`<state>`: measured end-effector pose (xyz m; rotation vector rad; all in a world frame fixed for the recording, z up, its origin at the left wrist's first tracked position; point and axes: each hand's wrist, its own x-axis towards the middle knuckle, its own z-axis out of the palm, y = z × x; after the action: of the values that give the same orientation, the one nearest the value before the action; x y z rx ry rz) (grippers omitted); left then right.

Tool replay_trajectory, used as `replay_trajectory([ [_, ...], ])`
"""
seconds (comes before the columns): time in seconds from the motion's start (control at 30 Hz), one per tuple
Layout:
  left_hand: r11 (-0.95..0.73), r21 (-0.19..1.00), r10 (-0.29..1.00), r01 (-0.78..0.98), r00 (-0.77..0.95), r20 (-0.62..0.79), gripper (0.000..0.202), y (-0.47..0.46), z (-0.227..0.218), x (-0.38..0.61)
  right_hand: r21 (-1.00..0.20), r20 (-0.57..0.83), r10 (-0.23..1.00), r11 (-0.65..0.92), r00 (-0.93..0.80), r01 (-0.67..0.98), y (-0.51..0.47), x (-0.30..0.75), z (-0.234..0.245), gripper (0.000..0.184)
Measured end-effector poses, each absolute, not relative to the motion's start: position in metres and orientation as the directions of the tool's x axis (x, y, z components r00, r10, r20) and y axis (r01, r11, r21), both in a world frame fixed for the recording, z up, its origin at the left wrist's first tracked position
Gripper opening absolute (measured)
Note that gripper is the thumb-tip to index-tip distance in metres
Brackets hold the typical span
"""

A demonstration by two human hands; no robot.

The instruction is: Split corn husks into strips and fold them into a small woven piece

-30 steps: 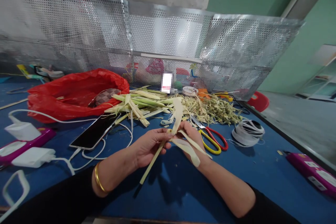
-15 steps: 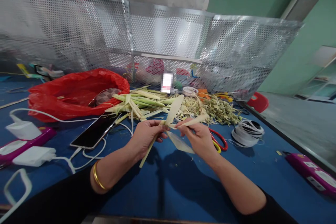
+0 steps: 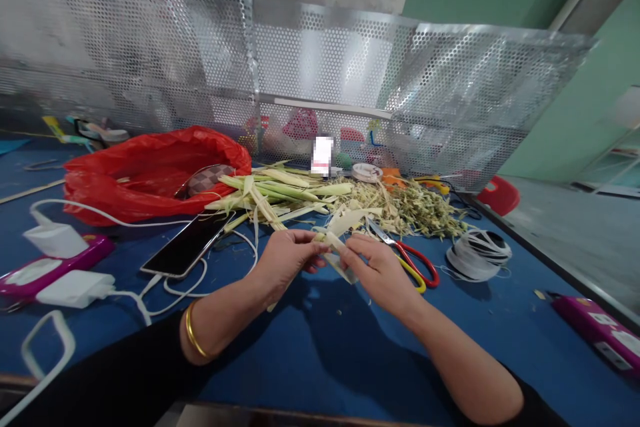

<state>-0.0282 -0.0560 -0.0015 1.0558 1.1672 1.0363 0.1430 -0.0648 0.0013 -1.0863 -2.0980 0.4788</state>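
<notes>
- Head view: my left hand (image 3: 287,257) and right hand (image 3: 380,270) are close together above the blue-covered table (image 3: 310,353), fingertips almost meeting. Both are pinched on one pale yellow-green leaf stalk (image 3: 334,243).
- The stalk is held off the table, mid-frame, right in front of me. Its thin lower end pokes out below my left palm, flat loose strips fan up past my fingers, and one short strip hangs under my right thumb.
- Left: thumb over fingers, clamped on the stem. Right: thumb and forefinger nipped on a strip base, just beside the left grip.
- My read: I'm folding or wrapping a strip at the stalk head.
- To do it well:
  - use the left hand as the fixed anchor, pinched right at the fold line
  - move only the right hand
  - lay the strip flat, no twist
  - crease with the thumb pad, not the nail, since the leaf looks thin and would likely split along the grain
  - use low, even tension
- The red-and-yellow-handled scissors (image 3: 413,263) lie just beyond my right hand, not touching it.
- A bundle of green stalks (image 3: 280,188) lies behind my hands, with a heap of dry shredded trimmings (image 3: 415,210) to its right.
- A black smartphone (image 3: 187,245) on a white cable (image 3: 183,288) sits to my left, and a crumpled red plastic bag (image 3: 145,170) lies beyond it.
- A coil of white cord (image 3: 479,253) sits to my right, and a perforated metal screen (image 3: 350,80) closes off the back.
</notes>
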Motion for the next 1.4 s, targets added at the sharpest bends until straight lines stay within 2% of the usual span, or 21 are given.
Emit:
replay_trajectory([
  [0.17, 0.188, 0.979, 0.978, -0.079, 0.109, -0.179, 0.016, -0.0576, -0.0013, -0.0273, -0.549, 0.375, 0.827, 0.562, -0.419, 0.618, -0.0628, 0.1411, -0.0020, 0.038],
  [0.57, 0.141, 0.989, 0.977, 0.035, 0.154, -0.144, 0.016, -0.0588, -0.0020, -0.0275, -0.635, 0.239, 0.877, 0.466, -0.417, 0.617, -0.0619, 0.1440, -0.0006, 0.036],
  [0.97, 0.140, 0.990, 0.978, -0.007, 0.159, -0.137, 0.025, -0.0593, -0.0031, -0.0258, -0.719, 0.136, 0.919, 0.348, -0.369, 0.602, -0.0627, 0.1424, 0.0006, 0.034],
  [1.1, 0.125, 0.992, 0.977, 0.036, 0.169, -0.129, 0.025, -0.0593, -0.0003, -0.0257, -0.731, 0.144, 0.930, 0.330, -0.337, 0.597, -0.0627, 0.1402, -0.0007, 0.035],
  [1.27, 0.105, 0.993, 0.981, 0.057, 0.158, -0.113, 0.024, -0.0605, 0.0012, -0.0248, -0.691, 0.241, 0.914, 0.399, -0.328, 0.603, -0.0647, 0.1390, -0.0024, 0.038],
  [1.4, 0.110, 0.993, 0.982, 0.033, 0.153, -0.114, 0.026, -0.0621, 0.0020, -0.0237, -0.717, 0.224, 0.924, 0.372, -0.310, 0.589, -0.0656, 0.1386, -0.0036, 0.037],
])
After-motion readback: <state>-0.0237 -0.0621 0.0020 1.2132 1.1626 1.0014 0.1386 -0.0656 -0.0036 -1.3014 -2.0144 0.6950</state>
